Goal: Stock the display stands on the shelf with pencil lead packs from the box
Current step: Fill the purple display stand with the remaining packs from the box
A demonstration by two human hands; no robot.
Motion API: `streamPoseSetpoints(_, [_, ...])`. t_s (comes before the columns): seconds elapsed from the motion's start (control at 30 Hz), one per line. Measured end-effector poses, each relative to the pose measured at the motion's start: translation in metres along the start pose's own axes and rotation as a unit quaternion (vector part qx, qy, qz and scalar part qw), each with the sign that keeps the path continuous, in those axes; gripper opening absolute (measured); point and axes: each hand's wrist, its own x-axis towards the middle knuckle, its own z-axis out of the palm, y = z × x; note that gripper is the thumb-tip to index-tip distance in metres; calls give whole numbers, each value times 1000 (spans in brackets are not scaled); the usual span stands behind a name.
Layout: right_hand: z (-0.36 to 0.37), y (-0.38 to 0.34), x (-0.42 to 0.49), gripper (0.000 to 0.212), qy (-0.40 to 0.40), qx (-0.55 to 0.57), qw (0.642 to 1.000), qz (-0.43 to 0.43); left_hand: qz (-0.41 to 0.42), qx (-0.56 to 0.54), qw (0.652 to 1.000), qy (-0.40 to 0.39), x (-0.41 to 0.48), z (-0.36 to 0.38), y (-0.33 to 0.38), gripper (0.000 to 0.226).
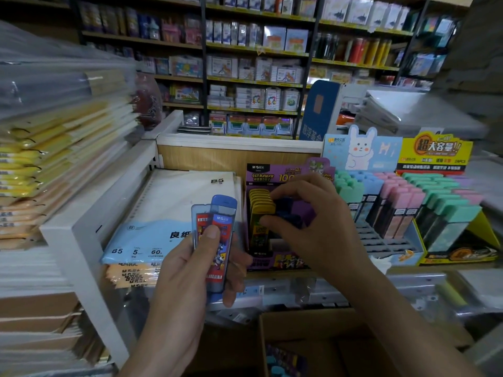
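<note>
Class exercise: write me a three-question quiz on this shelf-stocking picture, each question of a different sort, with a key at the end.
1. True or false: the left hand holds blue lead packs.
2. The right hand, gripping a dark blue pack, works at which stand? A. the purple stand B. the rabbit stand C. the yellow stand
3. Fill in: the row of packs already standing in the purple stand has ___ caps.
Key: 1 true; 2 A; 3 yellow.
</note>
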Motion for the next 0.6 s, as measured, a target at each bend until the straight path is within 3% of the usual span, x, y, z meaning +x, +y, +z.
streamPoseSetpoints(0.23, [-23, -4, -9, 2, 72, 84, 994, -7, -12, -3, 1000, -29, -6, 14, -1, 41])
streamPoseSetpoints(0.37, [-37, -1, -16, 16, 88, 153, 984, 22, -24, -6, 999, -39, -9, 25, -5, 40])
streamPoseSetpoints(0.6, [-48, -1, -27, 24, -32, 236, 969, 69, -42, 9, 998, -56, -19, 49, -9, 27])
